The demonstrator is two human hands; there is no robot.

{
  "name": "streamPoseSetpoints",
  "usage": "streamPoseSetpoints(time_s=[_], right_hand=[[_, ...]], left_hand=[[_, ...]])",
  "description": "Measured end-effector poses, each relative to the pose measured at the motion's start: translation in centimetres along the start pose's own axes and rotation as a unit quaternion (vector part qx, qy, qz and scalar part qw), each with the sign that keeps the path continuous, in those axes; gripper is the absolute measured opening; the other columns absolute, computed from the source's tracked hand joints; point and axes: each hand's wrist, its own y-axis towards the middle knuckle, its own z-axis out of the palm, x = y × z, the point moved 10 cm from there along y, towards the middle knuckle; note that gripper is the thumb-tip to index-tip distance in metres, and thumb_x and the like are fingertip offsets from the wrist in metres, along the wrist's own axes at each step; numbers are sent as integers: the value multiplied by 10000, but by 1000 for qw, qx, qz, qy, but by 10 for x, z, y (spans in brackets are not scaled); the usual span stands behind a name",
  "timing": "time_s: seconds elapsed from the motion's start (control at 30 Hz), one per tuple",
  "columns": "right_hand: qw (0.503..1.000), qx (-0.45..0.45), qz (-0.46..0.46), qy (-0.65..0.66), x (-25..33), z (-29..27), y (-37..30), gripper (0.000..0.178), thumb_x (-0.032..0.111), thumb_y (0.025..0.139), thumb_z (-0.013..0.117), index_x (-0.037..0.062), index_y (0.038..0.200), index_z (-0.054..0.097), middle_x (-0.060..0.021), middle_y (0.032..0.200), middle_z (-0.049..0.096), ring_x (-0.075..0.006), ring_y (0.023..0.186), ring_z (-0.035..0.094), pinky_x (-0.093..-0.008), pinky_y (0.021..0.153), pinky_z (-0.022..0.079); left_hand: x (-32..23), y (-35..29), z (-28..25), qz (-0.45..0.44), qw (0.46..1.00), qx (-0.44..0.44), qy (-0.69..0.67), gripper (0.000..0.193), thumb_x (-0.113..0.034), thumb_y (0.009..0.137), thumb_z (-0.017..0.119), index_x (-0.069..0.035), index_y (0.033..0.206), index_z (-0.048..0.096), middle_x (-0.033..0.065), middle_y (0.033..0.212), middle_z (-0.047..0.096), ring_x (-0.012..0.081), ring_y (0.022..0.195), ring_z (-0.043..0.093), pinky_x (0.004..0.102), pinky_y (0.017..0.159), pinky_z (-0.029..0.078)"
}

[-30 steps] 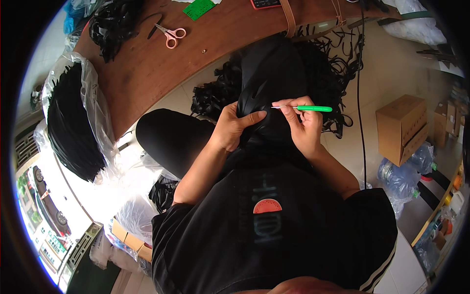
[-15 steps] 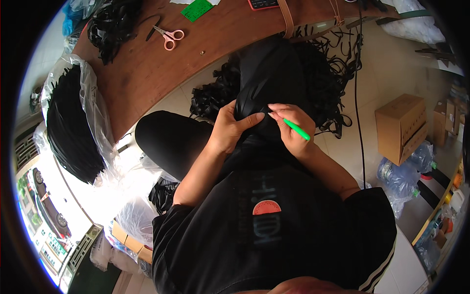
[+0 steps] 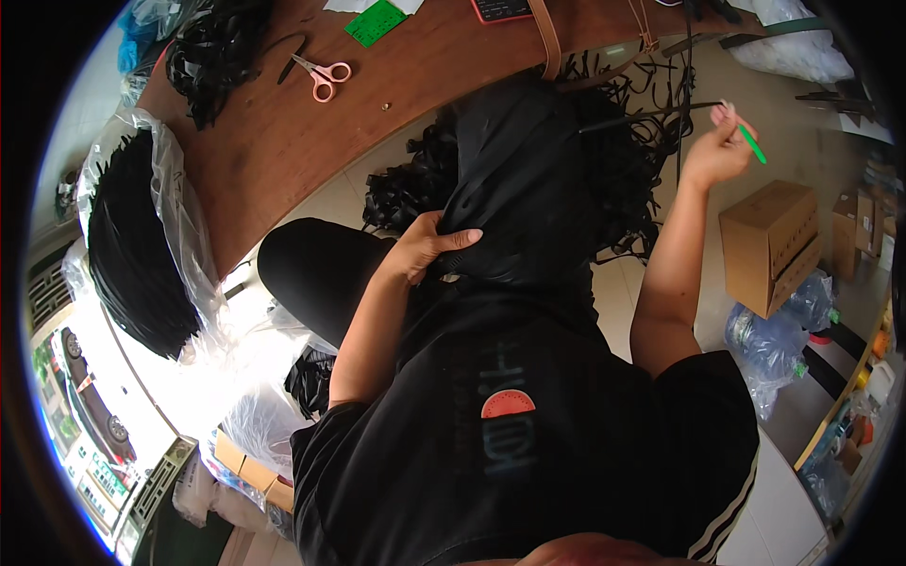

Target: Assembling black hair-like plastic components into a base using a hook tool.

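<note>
My right hand [image 3: 722,153] is raised out to the right, over the floor. Its fingers close round a slim, pen-like tool with a bright green handle [image 3: 752,144]; the tool's kind does not show. A thin black strip [image 3: 651,117] stretches from these fingertips leftward to my lap. My left hand [image 3: 429,249] rests on the black cloth [image 3: 514,179] over my legs, thumb laid on top and fingers curled under out of sight. Dark material lies under that thumb, but black on black hides what it is.
On the brown table [image 3: 255,141] lie pink-handled scissors [image 3: 322,77], a green card [image 3: 376,24] and a black strip bundle [image 3: 212,61]. Loose black strips [image 3: 628,189] heap beyond my lap. A cardboard box [image 3: 769,241] stands right; a plastic-wrapped black bundle [image 3: 142,245] sits left.
My right hand has swung from beside my left hand far out to the right, drawing the black strip with it. My left hand has shifted slightly left and down.
</note>
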Motion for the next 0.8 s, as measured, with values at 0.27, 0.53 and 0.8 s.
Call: streamPoseSetpoints(time_s=[0.27, 0.53, 0.8], right_hand=[[965, 202, 113, 123, -24, 28, 16, 171, 95, 974, 573, -72, 943, 549, -206, 952, 698, -212, 835, 705, -311, 785, 586], [781, 502, 246, 279, 123, 39, -159, 128, 66, 967, 581, -27, 933, 500, -192, 1003, 693, -189, 908, 676, -290, 827, 543], [821, 471, 178, 271, 151, 15, -173, 107, 44, 956, 589, 3, 923, 495, -172, 970, 706, -157, 877, 671, -258, 778, 520]], left_hand=[[-1, 1, 8, 12, 998, 64, -14, 464, -114, 731, 845, 61, 1096, 619, 119, 956, 698, 193, 800, 689, 314, 703, 571], [-24, -16, 49, 82, 987, 60, -125, 213, -42, 820, 757, 14, 1009, 677, 70, 953, 711, 123, 832, 667, 267, 804, 533], [-36, -18, 62, 124, 983, 33, -128, 170, -49, 831, 750, -6, 978, 674, 59, 933, 708, 113, 828, 662, 263, 788, 534]])
